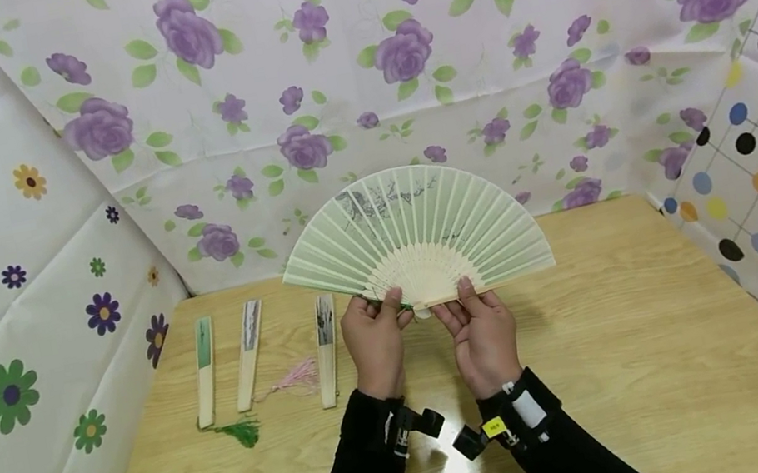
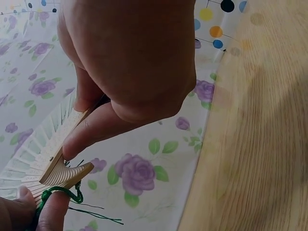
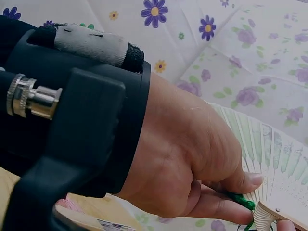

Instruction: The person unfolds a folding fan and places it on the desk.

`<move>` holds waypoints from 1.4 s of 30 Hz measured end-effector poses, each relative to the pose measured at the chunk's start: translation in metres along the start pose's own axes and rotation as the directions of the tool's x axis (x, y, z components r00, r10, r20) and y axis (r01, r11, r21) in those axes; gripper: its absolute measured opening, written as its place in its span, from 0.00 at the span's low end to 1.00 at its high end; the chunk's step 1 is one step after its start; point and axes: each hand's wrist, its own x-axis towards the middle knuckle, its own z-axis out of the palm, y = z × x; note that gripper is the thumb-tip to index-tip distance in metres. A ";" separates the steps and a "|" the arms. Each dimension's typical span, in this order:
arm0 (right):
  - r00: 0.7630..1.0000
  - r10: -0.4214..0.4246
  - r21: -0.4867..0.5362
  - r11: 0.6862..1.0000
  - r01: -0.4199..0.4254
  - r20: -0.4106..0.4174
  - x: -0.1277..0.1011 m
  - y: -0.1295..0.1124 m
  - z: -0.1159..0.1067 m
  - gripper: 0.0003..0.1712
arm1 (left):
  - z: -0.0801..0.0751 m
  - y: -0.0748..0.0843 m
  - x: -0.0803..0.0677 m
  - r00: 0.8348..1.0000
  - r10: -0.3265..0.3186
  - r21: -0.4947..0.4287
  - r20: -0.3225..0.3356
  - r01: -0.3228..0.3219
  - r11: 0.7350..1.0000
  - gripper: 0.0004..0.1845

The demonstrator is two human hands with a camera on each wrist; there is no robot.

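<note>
Your left hand (image 1: 376, 348) and right hand (image 1: 485, 338) each pinched the fan (image 1: 414, 222) between thumb and curled fingers. Fan was spread, up above the table (image 1: 640, 334); three folded fans (image 1: 207, 368) lay on the table's left side.

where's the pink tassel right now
In the head view, the pink tassel lies on the left of the table, between the middle folded fan and the rightmost folded fan, nearest the left hand.

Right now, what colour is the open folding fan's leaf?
Fan leaf: pale green with dark print, clearest in the head view.
</note>
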 end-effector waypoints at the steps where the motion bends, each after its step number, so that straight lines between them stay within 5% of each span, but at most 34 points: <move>1: 1.000 -0.003 -0.001 1.000 0.003 0.003 0.000 0.000 0.000 0.23 | 0.000 0.000 0.000 1.000 0.001 -0.004 -0.005 -0.001 1.000 0.14; 7: 1.000 0.021 0.022 1.000 -0.021 0.003 0.001 0.000 -0.001 0.25 | 0.004 -0.002 -0.001 1.000 0.009 -0.033 -0.028 -0.010 0.999 0.03; 12: 0.999 0.054 0.081 0.995 -0.054 0.002 0.004 0.000 -0.002 0.26 | 0.007 -0.003 -0.002 0.999 0.008 -0.027 -0.034 -0.009 1.000 0.14; 34: 0.999 0.014 0.070 0.997 -0.012 -0.033 0.009 -0.011 -0.002 0.25 | 0.025 -0.019 -0.017 1.000 0.025 -0.140 0.012 -0.023 0.990 0.21; 42: 0.998 -0.002 0.048 0.999 0.005 -0.069 0.013 -0.018 -0.011 0.25 | 0.031 -0.026 -0.010 0.998 -0.039 -0.146 0.047 0.045 0.988 0.48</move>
